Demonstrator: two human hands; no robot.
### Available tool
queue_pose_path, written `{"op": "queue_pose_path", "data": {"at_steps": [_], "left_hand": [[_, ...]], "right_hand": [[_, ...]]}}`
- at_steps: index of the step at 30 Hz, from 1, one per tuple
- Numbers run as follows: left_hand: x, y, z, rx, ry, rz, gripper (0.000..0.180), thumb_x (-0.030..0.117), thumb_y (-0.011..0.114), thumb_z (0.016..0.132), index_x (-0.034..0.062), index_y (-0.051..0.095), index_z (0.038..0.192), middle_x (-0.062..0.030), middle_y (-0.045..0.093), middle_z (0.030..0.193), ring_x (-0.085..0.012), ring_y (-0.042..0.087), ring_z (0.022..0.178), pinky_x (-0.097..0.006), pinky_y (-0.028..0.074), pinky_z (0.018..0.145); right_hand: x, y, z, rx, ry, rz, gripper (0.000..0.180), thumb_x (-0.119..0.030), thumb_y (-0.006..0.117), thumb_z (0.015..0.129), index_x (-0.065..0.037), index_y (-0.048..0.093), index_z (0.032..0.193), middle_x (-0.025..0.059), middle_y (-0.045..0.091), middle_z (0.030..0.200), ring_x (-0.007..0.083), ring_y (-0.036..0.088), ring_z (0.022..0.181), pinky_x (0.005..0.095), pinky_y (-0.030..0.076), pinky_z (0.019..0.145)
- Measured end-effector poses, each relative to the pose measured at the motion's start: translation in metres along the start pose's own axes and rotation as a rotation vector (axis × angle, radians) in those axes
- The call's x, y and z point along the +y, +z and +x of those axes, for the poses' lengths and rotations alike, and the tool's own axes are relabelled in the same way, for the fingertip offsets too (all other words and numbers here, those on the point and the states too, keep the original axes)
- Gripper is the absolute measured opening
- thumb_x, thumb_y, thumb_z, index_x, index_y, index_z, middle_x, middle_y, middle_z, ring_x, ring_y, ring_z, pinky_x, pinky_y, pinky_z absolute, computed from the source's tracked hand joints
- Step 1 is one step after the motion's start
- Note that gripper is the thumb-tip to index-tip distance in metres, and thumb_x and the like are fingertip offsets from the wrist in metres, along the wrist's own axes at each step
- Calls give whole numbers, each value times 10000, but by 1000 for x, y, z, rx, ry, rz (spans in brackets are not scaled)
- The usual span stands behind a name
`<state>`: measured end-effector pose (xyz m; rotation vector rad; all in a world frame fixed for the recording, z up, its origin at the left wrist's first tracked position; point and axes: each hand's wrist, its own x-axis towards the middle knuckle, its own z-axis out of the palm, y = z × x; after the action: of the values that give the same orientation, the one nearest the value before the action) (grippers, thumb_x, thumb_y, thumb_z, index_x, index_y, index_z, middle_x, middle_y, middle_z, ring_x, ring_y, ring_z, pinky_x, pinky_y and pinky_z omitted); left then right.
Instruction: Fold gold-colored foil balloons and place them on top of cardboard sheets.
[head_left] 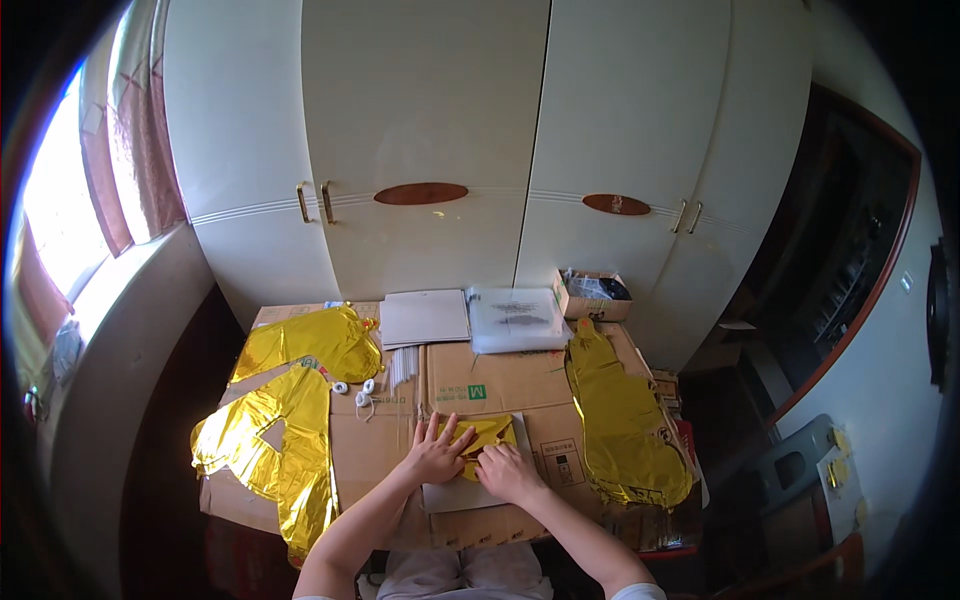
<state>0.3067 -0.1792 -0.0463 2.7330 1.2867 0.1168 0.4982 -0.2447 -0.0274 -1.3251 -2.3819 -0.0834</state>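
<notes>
A small folded gold foil balloon (pixel 490 434) lies on a white card (pixel 460 494) near the front of a cardboard-covered table (pixel 520 380). My left hand (pixel 437 451) rests flat on the foil's left part with fingers spread. My right hand (pixel 507 471) presses down on the foil's lower right edge, fingers curled. Neither hand lifts the foil off the card.
Flat gold foil balloons lie at the left (pixel 278 450), back left (pixel 315 342) and right (pixel 625 420). A stack of white cards (pixel 424 318), a clear packet (pixel 518 319), a small open box (pixel 592 294) and white straws (pixel 402 365) sit at the back. White wardrobe doors (pixel 440 130) stand behind.
</notes>
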Motion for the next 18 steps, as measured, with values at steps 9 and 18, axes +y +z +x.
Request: {"op": "queue_pose_path", "data": {"at_steps": [9,18], "left_hand": [[-1,4,-1,41,19,14,636,547,424,893,344,292,1482,-216,217,1539,-530,165,1383,-664,131,1079],[1,2,-1,41,27,9,694,733,317,871,383,303,1470,-222,202,1542,-526,162,1386,-665,131,1076]], "right_hand": [[2,-7,2,-111,48,10,229,-264,551,901,-37,536,931,169,652,891,349,618,938,480,415,979],[25,-8,-27,224,55,85,275,-228,551,892,-37,583,1087,149,650,1047,315,572,1113,483,353,1054]]}}
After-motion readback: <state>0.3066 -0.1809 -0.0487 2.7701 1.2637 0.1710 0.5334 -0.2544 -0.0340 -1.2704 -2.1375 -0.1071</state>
